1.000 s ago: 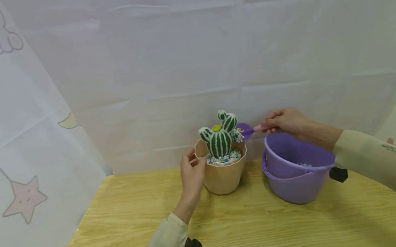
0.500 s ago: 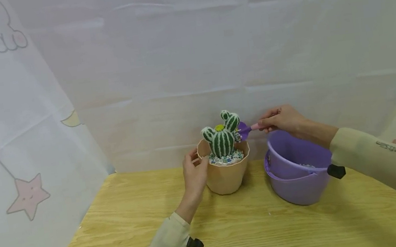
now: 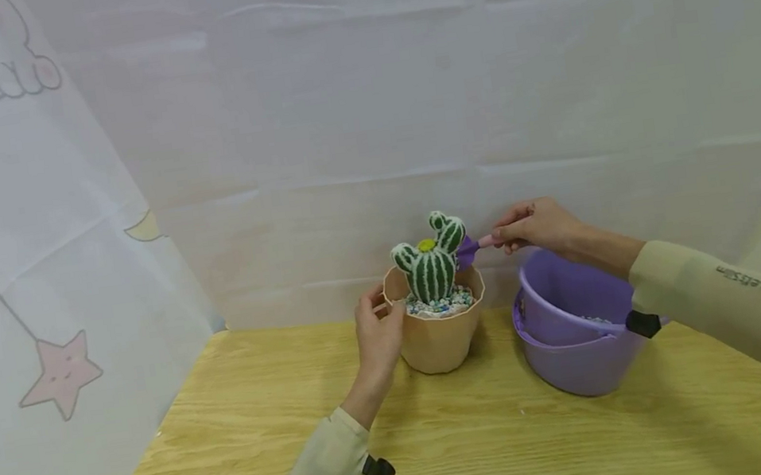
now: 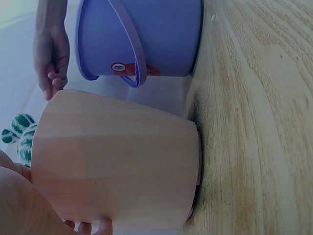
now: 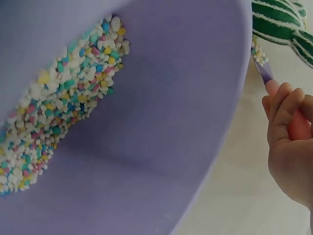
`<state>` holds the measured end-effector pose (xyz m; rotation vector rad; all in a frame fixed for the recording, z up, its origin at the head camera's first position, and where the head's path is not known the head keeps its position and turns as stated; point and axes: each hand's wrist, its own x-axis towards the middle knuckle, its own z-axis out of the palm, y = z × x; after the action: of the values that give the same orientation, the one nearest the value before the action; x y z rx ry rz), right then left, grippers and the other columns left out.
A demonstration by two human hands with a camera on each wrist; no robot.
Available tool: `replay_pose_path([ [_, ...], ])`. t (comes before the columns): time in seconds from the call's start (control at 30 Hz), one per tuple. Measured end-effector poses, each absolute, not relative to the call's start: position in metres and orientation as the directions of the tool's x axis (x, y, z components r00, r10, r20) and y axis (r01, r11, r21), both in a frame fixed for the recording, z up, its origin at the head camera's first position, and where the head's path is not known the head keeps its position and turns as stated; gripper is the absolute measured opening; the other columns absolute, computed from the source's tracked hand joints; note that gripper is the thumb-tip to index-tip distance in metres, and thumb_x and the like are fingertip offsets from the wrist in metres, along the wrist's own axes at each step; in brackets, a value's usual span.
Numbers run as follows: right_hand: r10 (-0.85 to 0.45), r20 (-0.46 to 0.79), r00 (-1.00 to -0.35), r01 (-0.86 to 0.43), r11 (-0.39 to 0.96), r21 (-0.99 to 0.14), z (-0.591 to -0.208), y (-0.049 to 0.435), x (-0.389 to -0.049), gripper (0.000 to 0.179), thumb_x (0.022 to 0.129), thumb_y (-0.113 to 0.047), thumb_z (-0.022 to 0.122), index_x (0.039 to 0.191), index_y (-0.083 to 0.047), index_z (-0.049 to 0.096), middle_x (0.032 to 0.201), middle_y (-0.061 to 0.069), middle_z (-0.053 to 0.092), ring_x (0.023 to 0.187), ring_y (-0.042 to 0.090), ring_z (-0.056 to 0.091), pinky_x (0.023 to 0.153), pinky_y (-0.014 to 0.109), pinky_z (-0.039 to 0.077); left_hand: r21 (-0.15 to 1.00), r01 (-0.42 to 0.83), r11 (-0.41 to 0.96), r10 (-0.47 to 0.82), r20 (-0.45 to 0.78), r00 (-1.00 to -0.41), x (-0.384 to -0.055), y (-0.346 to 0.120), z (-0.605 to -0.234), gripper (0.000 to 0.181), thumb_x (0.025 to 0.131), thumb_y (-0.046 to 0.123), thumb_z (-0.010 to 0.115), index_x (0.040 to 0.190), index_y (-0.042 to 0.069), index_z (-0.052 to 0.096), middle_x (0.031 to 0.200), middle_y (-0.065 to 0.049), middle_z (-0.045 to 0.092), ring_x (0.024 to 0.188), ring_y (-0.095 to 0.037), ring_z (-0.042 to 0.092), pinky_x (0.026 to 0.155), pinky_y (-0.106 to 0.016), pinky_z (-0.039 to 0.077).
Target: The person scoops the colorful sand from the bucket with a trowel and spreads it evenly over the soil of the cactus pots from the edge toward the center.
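Note:
A knitted-looking green-and-white cactus with a yellow top stands in a tan flowerpot, with small coloured pebbles around its base. My left hand holds the pot at its left side, thumb at the rim and fingertips against the wall in the left wrist view. With my right hand I grip the pink handle of a small purple shovel. Its blade tilts down over the pot's right rim, beside the cactus. Some pebbles show at the blade in the right wrist view.
Right of the pot is a purple bucket, its handle hanging down in front. Mixed coloured pebbles lie inside it. Both vessels stand on a wood-grain table, with a pale cloth backdrop close behind.
The shovel has moved left toward the cactus and its blade has tipped. Fewer pebbles show on it in the head view. My left hand stays on the pot; the view has shifted slightly.

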<state>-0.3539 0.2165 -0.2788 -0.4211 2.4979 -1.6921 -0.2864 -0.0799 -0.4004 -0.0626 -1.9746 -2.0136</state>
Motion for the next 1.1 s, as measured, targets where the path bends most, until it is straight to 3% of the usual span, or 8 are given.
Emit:
replay_pose_path([
  [0.37, -0.264, 0.113, -0.958, -0.222, 0.427, -0.877, -0.278, 0.215, -0.354, 0.03, 0.095, -0.014, 0.075, 0.116, 0.007, 0.07, 0.109, 0.02, 0.073, 0.088, 0.032, 0.07, 0.088, 0.044, 0.056, 0.967, 0.254, -0.003, -0.18, 0.249, -0.952, -0.288, -0.075, -0.403, 0.052, 0.096, 0.011, 0.062, 0.145, 0.002, 0.048, 0.139, -0.018, 0.047, 0.116, -0.032, 0.05, 0.088, -0.042, 0.051],
  [0.67, -0.305, 0.12, -0.945, -0.276, 0.541, -0.794, -0.274, 0.218, -0.35, 0.041, 0.091, -0.03, 0.08, 0.12, -0.003, 0.071, 0.102, 0.016, 0.073, 0.096, 0.033, 0.068, 0.1, 0.058, 0.043, 0.964, 0.265, 0.005, -0.171, 0.262, -0.95, -0.291, -0.07, -0.406, 0.051, 0.095, 0.011, 0.061, 0.143, 0.001, 0.049, 0.137, -0.021, 0.048, 0.115, -0.032, 0.051, 0.087, -0.04, 0.052],
  [0.87, -0.287, 0.136, -0.948, -0.282, 0.565, -0.776, -0.27, 0.227, -0.343, 0.041, 0.091, -0.03, 0.08, 0.12, -0.003, 0.07, 0.099, 0.011, 0.075, 0.095, 0.032, 0.069, 0.094, 0.053, 0.049, 0.967, 0.253, -0.002, -0.161, 0.249, -0.955, -0.297, -0.065, -0.407, 0.051, 0.094, 0.01, 0.061, 0.143, 0.002, 0.05, 0.137, -0.02, 0.049, 0.114, -0.032, 0.052, 0.087, -0.039, 0.052],
  [1.1, -0.192, 0.153, -0.969, -0.238, 0.583, -0.777, -0.264, 0.25, -0.326, 0.048, 0.089, -0.036, 0.081, 0.119, -0.001, 0.069, 0.098, 0.012, 0.074, 0.096, 0.031, 0.069, 0.096, 0.052, 0.049, 0.968, 0.252, -0.002, -0.167, 0.248, -0.954, -0.307, -0.059, -0.412, 0.05, 0.094, 0.009, 0.063, 0.142, 0.0, 0.051, 0.134, -0.02, 0.053, 0.112, -0.032, 0.054, 0.086, -0.038, 0.052],
])
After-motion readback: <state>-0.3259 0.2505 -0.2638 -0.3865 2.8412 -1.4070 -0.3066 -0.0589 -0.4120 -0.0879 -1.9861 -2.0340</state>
